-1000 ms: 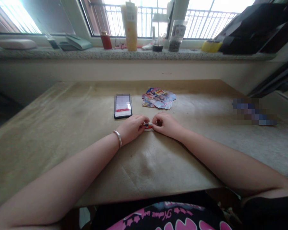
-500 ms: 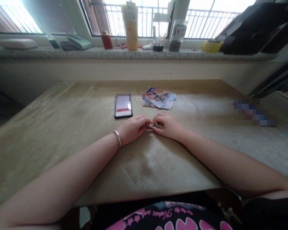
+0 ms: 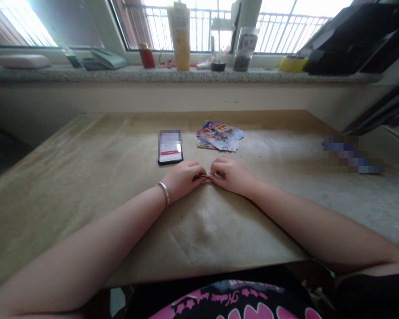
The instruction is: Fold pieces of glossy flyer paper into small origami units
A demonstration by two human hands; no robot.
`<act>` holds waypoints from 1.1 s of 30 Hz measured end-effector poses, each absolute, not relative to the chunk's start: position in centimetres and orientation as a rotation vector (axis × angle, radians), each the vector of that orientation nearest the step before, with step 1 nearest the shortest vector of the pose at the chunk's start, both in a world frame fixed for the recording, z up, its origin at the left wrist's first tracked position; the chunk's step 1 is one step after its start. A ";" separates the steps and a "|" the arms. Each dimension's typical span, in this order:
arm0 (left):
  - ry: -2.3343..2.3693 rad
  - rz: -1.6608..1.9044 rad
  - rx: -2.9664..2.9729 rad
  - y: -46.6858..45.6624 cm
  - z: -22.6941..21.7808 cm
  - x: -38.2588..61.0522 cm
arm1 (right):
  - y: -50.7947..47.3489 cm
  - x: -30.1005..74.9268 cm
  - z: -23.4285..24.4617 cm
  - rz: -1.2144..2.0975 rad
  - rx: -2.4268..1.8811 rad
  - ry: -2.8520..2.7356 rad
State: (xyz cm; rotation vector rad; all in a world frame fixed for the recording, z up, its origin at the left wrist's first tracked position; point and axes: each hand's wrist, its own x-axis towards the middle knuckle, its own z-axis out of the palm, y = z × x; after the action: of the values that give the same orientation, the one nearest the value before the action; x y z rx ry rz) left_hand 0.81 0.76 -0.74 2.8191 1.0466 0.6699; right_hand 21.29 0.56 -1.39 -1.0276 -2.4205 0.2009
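Near the middle of the table [image 3: 146, 235], my left hand [image 3: 185, 179] and my right hand [image 3: 232, 175] meet fingertip to fingertip. Both are closed in a pinch on a small whitish folded piece, which looks like paper [image 3: 207, 176]; fingers cover most of it. A silver bangle [image 3: 165, 193] circles my left wrist. Just beyond my left hand lies a phone [image 3: 170, 147] with its screen lit. Past my right hand rests a fanned stack of colourful printed sheets [image 3: 221, 136].
At the table's right side lies a blurred bluish item [image 3: 350, 155]. Along the stone windowsill [image 3: 119, 76] stand a tall yellow bottle [image 3: 181, 37], a red jar [image 3: 147, 55], a clear container [image 3: 245, 49], a yellow object [image 3: 292, 64] and a large black object [image 3: 346, 42].
My fingertips have shifted slightly around the small paper piece, and the fingers of my right hand have drawn closer together. The phone and printed sheets stay in place.
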 end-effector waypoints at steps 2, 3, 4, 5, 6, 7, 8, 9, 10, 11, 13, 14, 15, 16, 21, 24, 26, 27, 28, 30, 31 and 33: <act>1.050 0.681 2.825 0.7 -0.7 1.0 | 0.5 21.3 -1.3 0.196 -1.024 -2.428; 1.052 0.679 2.831 0.6 -0.6 1.1 | 0.5 21.2 -1.3 0.200 -1.021 -2.429; 1.058 0.677 2.837 0.5 -0.6 1.2 | 0.5 21.2 -1.2 0.210 -1.015 -2.429; 1.066 0.674 2.844 0.5 -0.6 1.3 | 0.5 21.2 -1.2 0.223 -1.010 -2.429; 1.074 0.671 2.848 0.4 -0.6 1.3 | 0.5 21.1 -1.1 0.232 -1.008 -2.428; 1.082 0.664 2.847 0.3 -0.5 1.4 | 0.5 21.1 -1.0 0.236 -1.011 -2.429; 1.090 0.659 2.841 0.3 -0.5 1.4 | 0.5 21.0 -1.0 0.233 -1.016 -2.432; 1.096 0.651 2.832 0.3 -0.5 1.5 | 0.5 21.0 -0.9 0.228 -1.022 -2.438; 1.100 0.642 2.825 0.3 -0.5 1.5 | 0.5 21.0 -0.9 0.221 -1.026 -2.444; 1.104 0.631 2.821 0.3 -0.5 1.4 | 0.5 21.0 -0.9 0.218 -1.028 -2.450; 1.106 0.624 2.822 0.4 -0.5 1.4 | 0.6 21.0 -1.0 0.232 -1.025 -2.453; 1.104 0.624 2.827 0.5 -0.5 1.3 | 0.7 21.1 -1.0 0.250 -1.026 -2.445; 1.097 0.625 2.835 0.5 -0.5 1.2 | 0.7 21.1 -1.1 0.273 -1.029 -2.431; 1.090 0.627 2.845 0.5 -0.5 1.2 | 0.8 21.2 -1.2 0.298 -1.031 -2.414; 1.079 0.640 2.865 0.5 -0.5 1.0 | 1.3 21.5 -1.5 0.398 -0.933 -2.389; 1.070 0.643 2.854 0.5 -0.4 1.0 | 1.4 21.7 -1.5 0.404 -0.902 -2.386; 1.065 0.635 2.857 0.5 -0.4 1.0 | 1.4 21.7 -1.4 0.397 -0.899 -2.385; 1.065 0.631 2.860 0.5 -0.4 0.9 | 1.4 21.8 -1.4 0.396 -0.899 -2.384; 1.065 0.630 2.862 0.5 -0.4 0.9 | 1.4 21.8 -1.4 0.396 -0.899 -2.384; 1.062 0.631 2.857 0.6 -0.4 0.9 | 1.3 21.8 -1.4 0.401 -0.891 -2.384; 1.061 0.632 2.847 0.6 -0.5 0.9 | 1.3 21.8 -1.4 0.406 -0.884 -2.386; 1.071 0.635 2.812 0.5 -0.4 0.9 | 1.3 21.7 -1.3 0.421 -0.872 -2.389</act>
State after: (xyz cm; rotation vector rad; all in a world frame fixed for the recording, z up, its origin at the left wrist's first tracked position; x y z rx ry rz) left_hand 0.92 0.54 -0.44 2.8121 1.0715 0.6346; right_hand 21.75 1.26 -1.30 -0.8716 -2.3891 0.4212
